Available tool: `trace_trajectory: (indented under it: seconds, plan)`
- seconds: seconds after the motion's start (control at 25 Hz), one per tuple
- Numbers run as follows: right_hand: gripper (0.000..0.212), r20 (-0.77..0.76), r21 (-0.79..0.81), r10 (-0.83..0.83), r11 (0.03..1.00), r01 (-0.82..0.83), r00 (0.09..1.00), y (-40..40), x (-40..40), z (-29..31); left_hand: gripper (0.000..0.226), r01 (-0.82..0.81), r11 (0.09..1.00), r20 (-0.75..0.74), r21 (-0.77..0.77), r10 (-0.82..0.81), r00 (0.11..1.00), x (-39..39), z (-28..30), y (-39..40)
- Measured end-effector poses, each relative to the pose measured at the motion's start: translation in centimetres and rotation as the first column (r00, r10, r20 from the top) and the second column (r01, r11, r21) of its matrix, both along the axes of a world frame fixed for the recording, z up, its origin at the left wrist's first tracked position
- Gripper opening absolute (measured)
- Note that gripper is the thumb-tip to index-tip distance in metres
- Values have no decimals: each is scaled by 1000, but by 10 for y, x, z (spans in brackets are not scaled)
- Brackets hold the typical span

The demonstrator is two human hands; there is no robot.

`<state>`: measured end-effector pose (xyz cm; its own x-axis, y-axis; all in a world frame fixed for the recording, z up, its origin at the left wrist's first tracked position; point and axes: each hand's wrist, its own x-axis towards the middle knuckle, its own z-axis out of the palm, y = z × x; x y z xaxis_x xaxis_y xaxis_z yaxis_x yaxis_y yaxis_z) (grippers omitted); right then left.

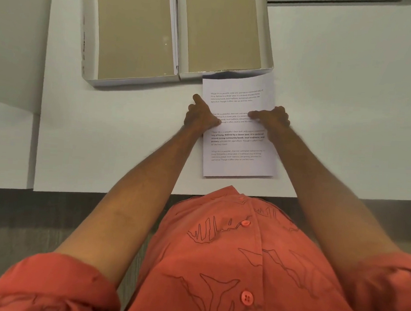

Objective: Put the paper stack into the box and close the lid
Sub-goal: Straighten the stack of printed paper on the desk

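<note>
A white paper stack (238,145) with printed text lies flat on the table, its far edge touching the box. My left hand (201,115) grips the stack's left edge, index finger stretched forward. My right hand (271,118) holds the right edge, thumb lying across the top sheet. The box (268,63) lies open beyond the stack, a white tray with a brown inside. Its lid (88,52), also brown inside, lies open flat to the left, joined along the middle.
The white table (104,137) ends at a near edge just below the stack. My orange shirt fills the lower view. A second white surface (8,143) adjoins on the left.
</note>
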<state>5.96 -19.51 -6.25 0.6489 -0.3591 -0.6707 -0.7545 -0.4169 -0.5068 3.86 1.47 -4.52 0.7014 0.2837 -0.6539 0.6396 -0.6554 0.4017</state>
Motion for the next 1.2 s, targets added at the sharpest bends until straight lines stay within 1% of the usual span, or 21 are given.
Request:
trace_trajectory:
  seconds: [0.12, 0.2, 0.28, 0.36, 0.48, 0.52, 0.6, 0.64, 0.72, 0.84, 0.88, 1.0, 1.04, 1.12, 1.2]
  plan:
    - [81, -30, -112, 37, 993, -40, 999, 8, -3, 2, 86, 12, 1000, -8, -1, -12, 1000, 2, -2, 2]
    - [82, 22, -192, 64, 980, -59, 998, 15, -8, 4, 87, 14, 1000, -6, -6, -14, 1000, 3, -4, 3]
    - [83, 88, -203, 108, 975, -88, 990, 16, -11, 3, 87, 16, 1000, -1, -20, -16, 1000, 3, -6, 4]
    - [81, 126, -131, 89, 989, -72, 988, 13, -12, 3, 87, 20, 999, 2, -32, -20, 1000, 3, -8, 6]
    - [71, 171, 80, -19, 997, 5, 985, 8, -10, 8, 86, 20, 999, 9, -35, -20, 1000, 3, -9, 6]
    - [67, 174, 177, -62, 984, 31, 983, 5, -10, 10, 85, 20, 999, 15, -34, -20, 1000, 2, -8, 6]
    - [62, 124, 364, -113, 929, 61, 986, -1, -8, 14, 84, 27, 999, 23, -29, -26, 999, 1, -8, 5]
    - [63, 90, 421, -114, 905, 66, 989, -5, -7, 15, 84, 32, 999, 26, -26, -31, 999, 0, -7, 5]
    - [66, 60, 467, -127, 880, 85, 990, -11, -6, 13, 84, 37, 999, 27, -22, -36, 999, 0, -8, 5]
    - [68, 89, 439, -226, 883, 166, 970, -12, -8, 9, 84, 39, 999, 34, -16, -39, 999, -2, -8, 4]
    - [65, 90, 433, -230, 885, 170, 969, -12, -9, 8, 83, 39, 999, 37, -17, -38, 999, -2, -8, 4]
    - [44, 67, 493, -130, 866, 80, 989, -15, -8, 9, 81, 43, 999, 47, -21, -42, 998, -3, -8, 4]
    - [39, 74, 484, -103, 873, 54, 992, -16, -8, 12, 81, 41, 999, 49, -22, -40, 998, -3, -8, 3]
    - [33, 143, 398, -48, 917, -13, 989, -11, -12, 20, 80, 30, 999, 56, -24, -29, 998, -5, -8, 3]
    - [33, 253, 238, 52, 964, -114, 966, -3, -21, 26, 79, 8, 1000, 73, -28, -6, 997, -7, -9, 4]
